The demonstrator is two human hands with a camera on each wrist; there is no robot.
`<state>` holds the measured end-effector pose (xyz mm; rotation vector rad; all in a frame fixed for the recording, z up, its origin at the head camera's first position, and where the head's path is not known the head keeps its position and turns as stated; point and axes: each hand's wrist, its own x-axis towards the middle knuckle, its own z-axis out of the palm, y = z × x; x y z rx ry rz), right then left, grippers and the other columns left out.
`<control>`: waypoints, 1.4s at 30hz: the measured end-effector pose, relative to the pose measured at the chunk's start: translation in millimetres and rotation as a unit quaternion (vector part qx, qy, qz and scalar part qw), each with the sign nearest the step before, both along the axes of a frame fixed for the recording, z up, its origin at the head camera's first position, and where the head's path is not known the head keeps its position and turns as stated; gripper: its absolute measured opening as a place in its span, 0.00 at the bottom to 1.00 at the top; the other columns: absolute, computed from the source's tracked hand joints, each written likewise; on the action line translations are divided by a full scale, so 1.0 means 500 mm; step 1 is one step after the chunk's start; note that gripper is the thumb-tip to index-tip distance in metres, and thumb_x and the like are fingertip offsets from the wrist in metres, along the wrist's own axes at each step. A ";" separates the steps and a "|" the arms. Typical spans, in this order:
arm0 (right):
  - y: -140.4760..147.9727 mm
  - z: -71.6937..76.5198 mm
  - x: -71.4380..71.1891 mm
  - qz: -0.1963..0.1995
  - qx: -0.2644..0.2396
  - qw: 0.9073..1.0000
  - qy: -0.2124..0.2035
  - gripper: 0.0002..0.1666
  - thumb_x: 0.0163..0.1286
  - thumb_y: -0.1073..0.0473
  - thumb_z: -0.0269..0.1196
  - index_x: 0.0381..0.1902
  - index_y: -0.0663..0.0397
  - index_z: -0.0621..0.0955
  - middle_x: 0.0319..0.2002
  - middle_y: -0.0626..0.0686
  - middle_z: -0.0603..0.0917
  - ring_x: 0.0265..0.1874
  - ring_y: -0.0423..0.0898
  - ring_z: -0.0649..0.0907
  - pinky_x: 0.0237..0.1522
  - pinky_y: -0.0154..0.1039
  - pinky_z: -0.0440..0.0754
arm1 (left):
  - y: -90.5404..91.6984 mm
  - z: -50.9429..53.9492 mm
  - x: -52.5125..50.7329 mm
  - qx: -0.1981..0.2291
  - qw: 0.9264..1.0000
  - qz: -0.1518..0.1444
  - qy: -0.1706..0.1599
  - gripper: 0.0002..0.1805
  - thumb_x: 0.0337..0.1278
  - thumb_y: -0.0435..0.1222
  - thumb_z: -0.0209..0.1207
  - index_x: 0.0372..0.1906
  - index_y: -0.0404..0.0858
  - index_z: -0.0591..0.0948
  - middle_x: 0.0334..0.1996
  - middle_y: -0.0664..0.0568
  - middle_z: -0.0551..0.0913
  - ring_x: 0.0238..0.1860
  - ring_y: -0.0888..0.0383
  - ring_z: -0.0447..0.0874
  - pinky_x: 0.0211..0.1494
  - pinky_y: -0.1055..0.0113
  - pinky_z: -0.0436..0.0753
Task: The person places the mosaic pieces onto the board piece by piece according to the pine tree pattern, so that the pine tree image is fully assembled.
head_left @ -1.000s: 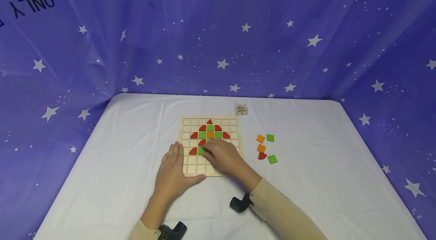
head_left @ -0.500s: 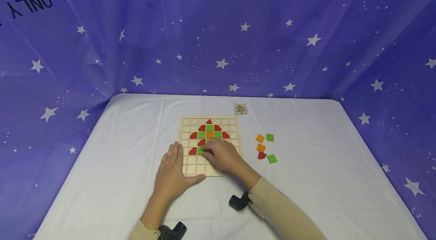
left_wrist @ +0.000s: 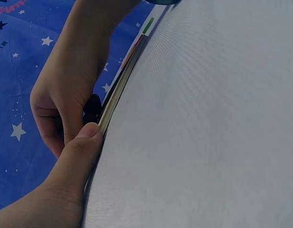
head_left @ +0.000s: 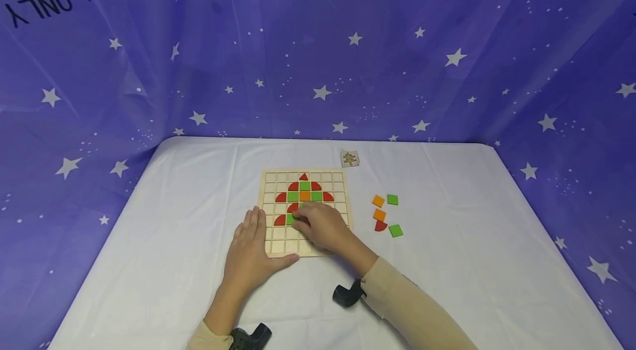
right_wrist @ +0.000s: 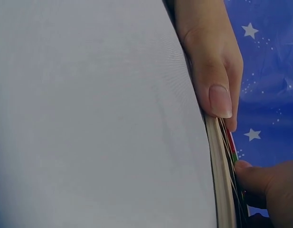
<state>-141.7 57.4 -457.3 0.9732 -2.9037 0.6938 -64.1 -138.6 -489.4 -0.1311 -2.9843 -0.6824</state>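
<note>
A square wooden grid board lies on the table, with red, green and orange flat tiles set in its cells in a stepped shape. My left hand rests along its left side, fingers straight and thumb spread by the front edge. The left wrist view shows that thumb against the board's edge. Over the lower middle cells, my right hand bends its fingers down at a green square tile and appears to pinch it. The right hand covers the cells beneath it, and its fingertips are partly hidden.
Right of the board lie loose tiles: orange squares, green squares and a red quarter-circle. A small pattern card lies behind the board on the white tablecloth. A purple star-printed curtain surrounds the table.
Both hands stay almost in the same place, the right one still at the green tile. The head view shifts very slightly. No tile visibly moves.
</note>
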 end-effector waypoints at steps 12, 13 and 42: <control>0.003 -0.011 -0.003 -0.001 -0.003 1.000 0.019 0.14 0.67 0.45 0.66 0.47 0.41 0.88 0.38 0.39 0.86 0.40 0.39 0.79 0.41 0.34 0.81 | 0.000 0.000 -0.001 -0.001 1.000 0.000 -0.002 0.77 0.32 0.83 0.53 0.78 0.30 0.51 0.80 0.39 0.47 0.81 0.43 0.43 0.81 0.46 0.52; 0.003 -0.010 -0.003 -0.003 0.001 1.000 0.018 0.15 0.67 0.45 0.66 0.48 0.41 0.88 0.39 0.40 0.86 0.40 0.39 0.79 0.41 0.34 0.81 | 0.000 0.000 -0.001 0.000 1.000 0.000 -0.002 0.77 0.31 0.83 0.53 0.78 0.30 0.51 0.80 0.39 0.47 0.81 0.43 0.43 0.81 0.47 0.52; 0.332 -0.001 -0.041 -0.234 0.029 0.972 0.004 0.27 0.65 0.44 0.68 0.57 0.51 0.83 0.30 0.49 0.78 0.32 0.48 0.75 0.25 0.36 0.69 | 0.002 -0.005 -0.001 0.006 1.000 0.005 -0.010 0.77 0.30 0.83 0.55 0.78 0.31 0.50 0.80 0.40 0.46 0.81 0.43 0.42 0.81 0.48 0.51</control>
